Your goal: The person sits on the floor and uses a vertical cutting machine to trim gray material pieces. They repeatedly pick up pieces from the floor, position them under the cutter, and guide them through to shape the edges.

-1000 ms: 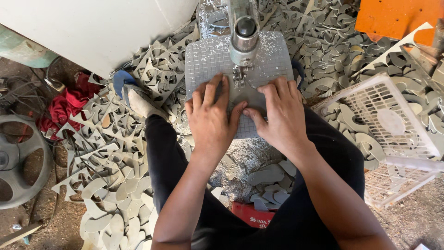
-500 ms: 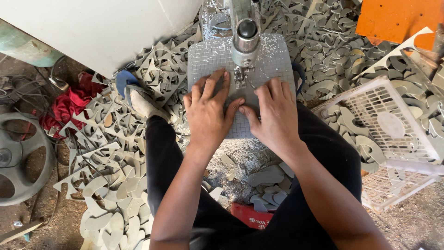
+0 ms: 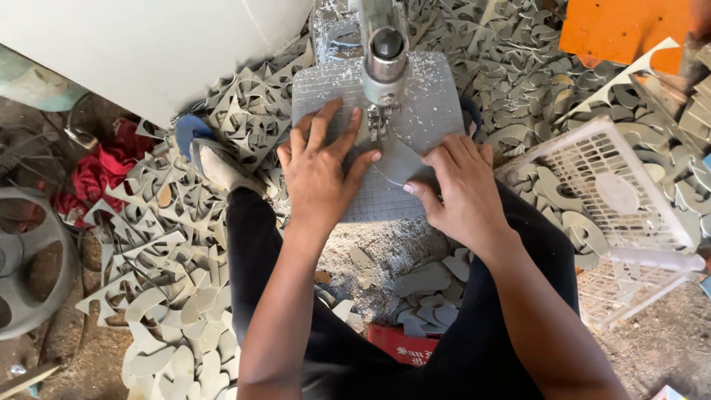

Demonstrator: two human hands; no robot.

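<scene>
Left hand (image 3: 320, 172) flat, fingers spread, palm down on the grey sheet (image 3: 404, 164), thumb tip reaching toward the blade; grip is an open press, not a pinch. Right hand (image 3: 458, 189) also flat, fingers close together and angled left, pressing the sheet's curved right edge. Sheet lies on the gridded saw worktop (image 3: 437, 111), directly under the metal saw head (image 3: 385, 63), between the two hands. Against the frame half a second ago: hands sit wider apart, left thumb now stretched out to the right, the sheet's rounded edge showing between them where earlier the fingers nearly met. Pale dust and chips scattered over the worktop near the saw head. Below the worktop, a heap of sawdust (image 3: 385, 252) and loose grey cut pieces (image 3: 433, 292) between the person's black-trousered legs. Grey offcuts (image 3: 148, 244) piled thick on the floor to the left and behind the machine. White plastic crate (image 3: 615, 185) tilted at right. Red cloth (image 3: 100, 174) and a dark wheel (image 3: 26, 259) at far left. Orange panel (image 3: 622, 30) top right.
</scene>
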